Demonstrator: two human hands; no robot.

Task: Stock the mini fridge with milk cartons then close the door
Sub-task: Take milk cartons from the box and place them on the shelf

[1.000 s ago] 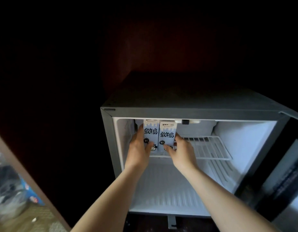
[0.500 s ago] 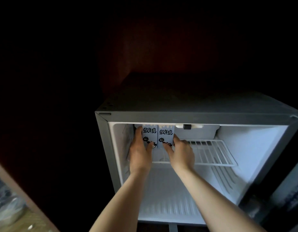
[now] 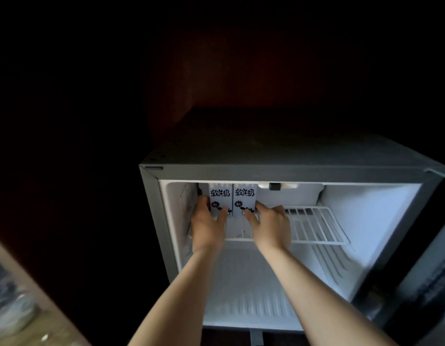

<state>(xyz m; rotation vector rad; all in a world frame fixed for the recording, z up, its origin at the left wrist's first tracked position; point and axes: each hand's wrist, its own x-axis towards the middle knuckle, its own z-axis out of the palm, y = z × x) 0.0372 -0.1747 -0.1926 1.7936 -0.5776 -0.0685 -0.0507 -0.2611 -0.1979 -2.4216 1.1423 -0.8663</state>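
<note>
In the open mini fridge (image 3: 266,171), the left grip (image 3: 207,228) grasps the left milk carton (image 3: 219,197), thumb on its front. The right grip (image 3: 271,226) grasps the right milk carton (image 3: 244,196) the same way. Both cartons stand upright and touching just ahead of the grips, on the wire shelf (image 3: 314,226) that extends right of the right grip. The door (image 3: 429,283) stands open further right.

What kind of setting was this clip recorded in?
Likely a dim hotel room or bedroom, though that is not certain: a mini fridge stands open inside a dark reddish recess, with two milk cartons on its wire shelf.
</note>
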